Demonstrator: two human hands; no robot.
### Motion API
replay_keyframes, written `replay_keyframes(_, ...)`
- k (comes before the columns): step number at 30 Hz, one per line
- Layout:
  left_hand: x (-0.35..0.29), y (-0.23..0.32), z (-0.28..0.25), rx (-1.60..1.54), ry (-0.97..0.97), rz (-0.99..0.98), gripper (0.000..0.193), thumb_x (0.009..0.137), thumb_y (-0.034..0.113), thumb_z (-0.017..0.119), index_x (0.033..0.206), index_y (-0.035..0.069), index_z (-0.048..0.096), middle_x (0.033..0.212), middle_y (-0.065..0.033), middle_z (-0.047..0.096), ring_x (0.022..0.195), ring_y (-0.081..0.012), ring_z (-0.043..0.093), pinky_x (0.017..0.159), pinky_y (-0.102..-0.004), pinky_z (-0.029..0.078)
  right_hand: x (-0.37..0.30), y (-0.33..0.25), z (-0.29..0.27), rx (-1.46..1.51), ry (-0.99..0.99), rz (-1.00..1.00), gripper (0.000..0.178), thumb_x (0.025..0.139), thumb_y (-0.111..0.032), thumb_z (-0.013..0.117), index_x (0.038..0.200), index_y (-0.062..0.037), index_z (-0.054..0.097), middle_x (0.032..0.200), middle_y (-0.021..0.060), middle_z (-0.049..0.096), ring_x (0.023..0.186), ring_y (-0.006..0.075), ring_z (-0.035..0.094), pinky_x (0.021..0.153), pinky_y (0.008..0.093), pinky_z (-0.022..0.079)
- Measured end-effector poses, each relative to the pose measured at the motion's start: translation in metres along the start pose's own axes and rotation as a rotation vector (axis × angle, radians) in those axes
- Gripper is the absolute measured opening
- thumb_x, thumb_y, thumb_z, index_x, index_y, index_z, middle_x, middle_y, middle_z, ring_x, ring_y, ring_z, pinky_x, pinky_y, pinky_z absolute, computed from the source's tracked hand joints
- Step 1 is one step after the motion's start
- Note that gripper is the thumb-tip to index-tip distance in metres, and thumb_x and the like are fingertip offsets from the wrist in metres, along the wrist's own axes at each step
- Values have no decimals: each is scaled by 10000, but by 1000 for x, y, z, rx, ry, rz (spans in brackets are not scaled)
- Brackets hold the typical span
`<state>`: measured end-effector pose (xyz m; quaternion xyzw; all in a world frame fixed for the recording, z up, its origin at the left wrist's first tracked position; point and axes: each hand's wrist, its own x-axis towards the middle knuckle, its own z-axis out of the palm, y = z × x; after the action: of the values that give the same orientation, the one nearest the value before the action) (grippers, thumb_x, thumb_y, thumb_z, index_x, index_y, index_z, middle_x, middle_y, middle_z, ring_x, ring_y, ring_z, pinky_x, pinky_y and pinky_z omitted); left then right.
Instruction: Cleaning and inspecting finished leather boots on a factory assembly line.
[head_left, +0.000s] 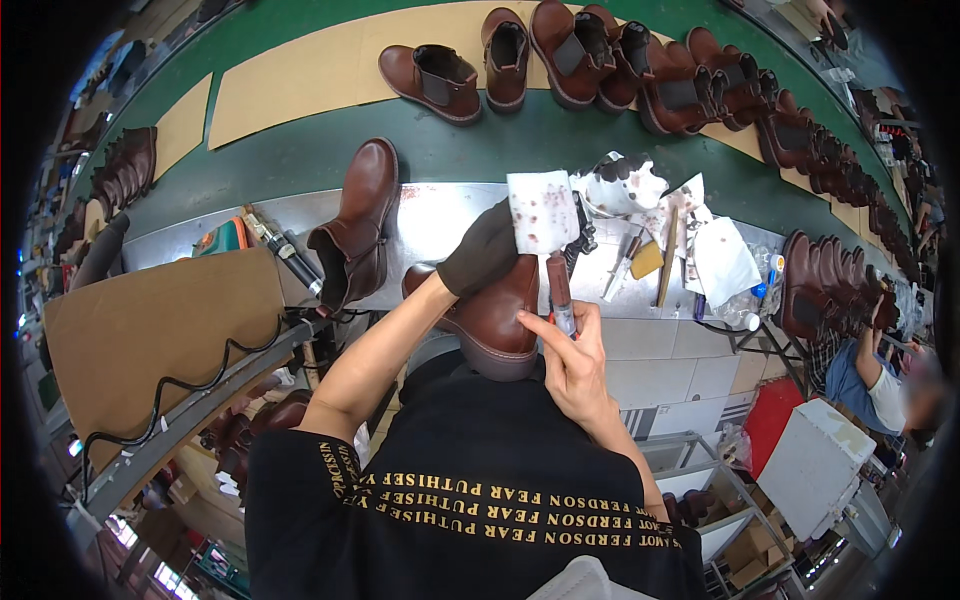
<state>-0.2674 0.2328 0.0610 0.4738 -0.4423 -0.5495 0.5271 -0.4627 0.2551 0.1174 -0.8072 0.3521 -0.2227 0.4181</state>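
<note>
A brown leather ankle boot (500,305) is in front of my body, its dark sole toward me. My left hand (483,250), in a dark glove, reaches over the boot. A white cloth (543,212) with brown stains is at its fingers, which are closed and partly hidden. In my right hand (577,365) is a slim tube-shaped tool (559,282), brown at the upper end and clear lower down. The bare right index finger is stretched out, its tip touching the boot's leather. Another brown boot (368,205) lies on the bench to the left.
Stained white cloths (722,258), a wooden stick (668,255) and a yellow sponge (647,260) lie on the metal bench at right. Brown boots (570,55) line the green table behind. A cardboard sheet (165,345) stands at left. Another person (885,385) is at far right.
</note>
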Motion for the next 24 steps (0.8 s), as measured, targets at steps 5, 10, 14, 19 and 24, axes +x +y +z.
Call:
replay_keyframes(5, 1, -11, 0, 61, -20, -13, 326, 958, 170, 407, 1218, -14, 477, 991, -110, 624, 958, -195, 595, 847, -302, 440, 1, 5, 2, 61, 9, -57, 359, 767, 89, 550, 1048, -113, 645, 1007, 170, 443, 840, 294, 516, 707, 323, 452)
replay_keyframes(10, 7, 13, 5, 11, 30, -49, 390, 985, 263, 382, 1263, -8, 417, 773, -79, 603, 745, -112, 575, 702, -254, 423, -3, 8, -9, 444, 63, 212, 293, 752, 52, 599, 1021, -58, 633, 991, 88, 424, 726, 109, 464, 517, 191, 378)
replay_keyframes(14, 8, 19, 6, 27, 22, -75, 398, 982, 273, 380, 1267, -2, 420, 748, -68, 605, 724, -105, 559, 688, -244, 416, 11, -5, 5, 273, 69, 194, 467, 668, -8, 698, 1119, -92, 609, 974, 72, 410, 704, 93, 440, 410, 190, 354)
replay_keyframes(19, 8, 16, 8, -2, 49, -53, 394, 981, 276, 377, 1265, 8, 427, 740, -67, 604, 696, -104, 549, 681, -247, 422, 16, 1, 14, 354, 216, 204, 502, 713, -35, 696, 1195, -61, 556, 973, 62, 416, 732, 97, 445, 547, 184, 397)
replay_keyframes(24, 6, 24, 4, 152, 22, -43, 355, 975, 287, 382, 955, -3, 585, 647, -66, 560, 648, -124, 539, 642, -274, 423, 10, 42, -26, 346, 735, 308, 448, 870, -66, 582, 1304, -70, 471, 1006, 10, 452, 775, 91, 464, 608, 190, 417)
